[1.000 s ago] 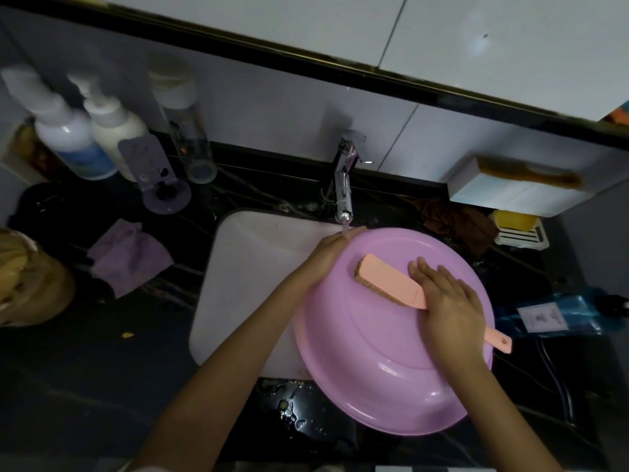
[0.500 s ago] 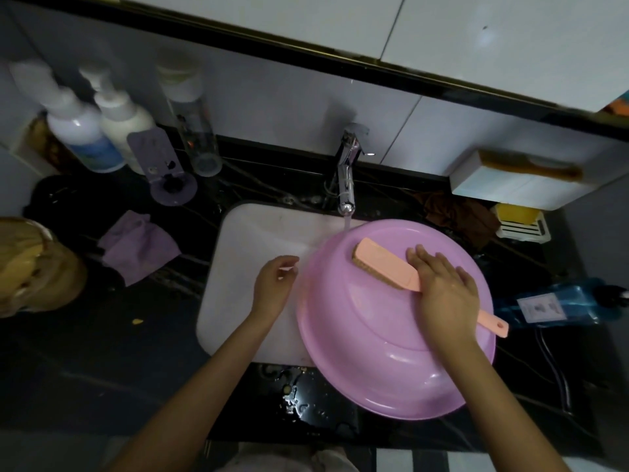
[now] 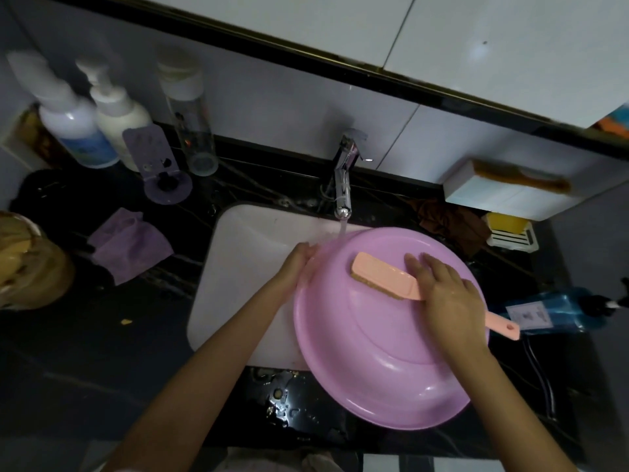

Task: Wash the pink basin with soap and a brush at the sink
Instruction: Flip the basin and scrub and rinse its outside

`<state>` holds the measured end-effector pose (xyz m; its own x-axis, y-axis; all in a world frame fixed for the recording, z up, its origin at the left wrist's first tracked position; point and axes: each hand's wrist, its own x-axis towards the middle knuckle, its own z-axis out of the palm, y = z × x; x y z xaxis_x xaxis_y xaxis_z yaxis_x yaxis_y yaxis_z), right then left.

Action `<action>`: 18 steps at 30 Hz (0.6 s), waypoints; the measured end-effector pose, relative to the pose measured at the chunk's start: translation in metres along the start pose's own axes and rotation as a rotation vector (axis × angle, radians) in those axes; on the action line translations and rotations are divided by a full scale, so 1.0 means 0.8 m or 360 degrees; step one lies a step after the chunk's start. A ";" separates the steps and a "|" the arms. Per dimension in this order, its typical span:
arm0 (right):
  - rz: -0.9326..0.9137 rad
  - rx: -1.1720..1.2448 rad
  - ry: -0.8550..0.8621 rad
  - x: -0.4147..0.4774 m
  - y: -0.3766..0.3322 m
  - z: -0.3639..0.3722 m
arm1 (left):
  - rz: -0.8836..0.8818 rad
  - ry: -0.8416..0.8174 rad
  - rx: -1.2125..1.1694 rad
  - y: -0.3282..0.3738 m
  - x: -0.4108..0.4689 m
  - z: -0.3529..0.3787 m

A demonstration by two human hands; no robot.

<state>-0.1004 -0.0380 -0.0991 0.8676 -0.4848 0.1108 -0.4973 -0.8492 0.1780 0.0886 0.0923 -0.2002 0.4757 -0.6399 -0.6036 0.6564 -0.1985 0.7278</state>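
The sink [image 3: 238, 267] was set in a dark counter [image 3: 102, 369]. The basin [image 3: 391, 362] was laid bottom up over the right side of the sink. It was tilted, and its near edge was hung out over the counter. Water was run from the tap [image 3: 343, 185] onto its far edge.

The basin was judged to be light and stiff, made of thin plastic. When wet it was likely to be slippery, so it could be pushed away or spun by a hard scrub. The rim was judged the best place to hold it, since nothing to grip was offered by the smooth round bottom.

The rim was held at its far left by the left hand [image 3: 299, 264], with the fingers curled on it. The brush [image 3: 384, 277] was pressed bristles down on the basin's bottom, toward the far side. Its handle was gripped by the right hand [image 3: 446, 294], with the fingers laid over it. The thumb could not be seen. The handle's end was left poking out past the hand.

No foam could be made out.
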 end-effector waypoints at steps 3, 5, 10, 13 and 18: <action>-0.0065 0.0166 0.0016 0.003 0.009 0.008 | -0.0034 -0.0081 -0.0061 0.016 0.020 0.017; -0.0052 0.0176 0.0064 0.006 0.006 0.009 | -0.0061 -0.0097 0.0003 0.018 0.024 0.024; 0.0075 0.0139 0.0117 0.009 -0.012 0.009 | 0.0071 -0.0058 0.0403 0.010 0.023 0.031; 0.0135 0.0136 0.0123 0.003 -0.012 0.015 | 0.0258 -0.0068 0.0549 0.002 0.011 0.043; 0.0180 0.0164 0.0065 -0.002 -0.009 0.020 | 0.0477 -0.0225 0.0418 0.019 0.006 0.056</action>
<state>-0.0978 -0.0343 -0.1160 0.8039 -0.5715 0.1647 -0.5866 -0.8076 0.0608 0.0748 0.0533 -0.1777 0.5258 -0.7901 -0.3151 0.3210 -0.1588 0.9337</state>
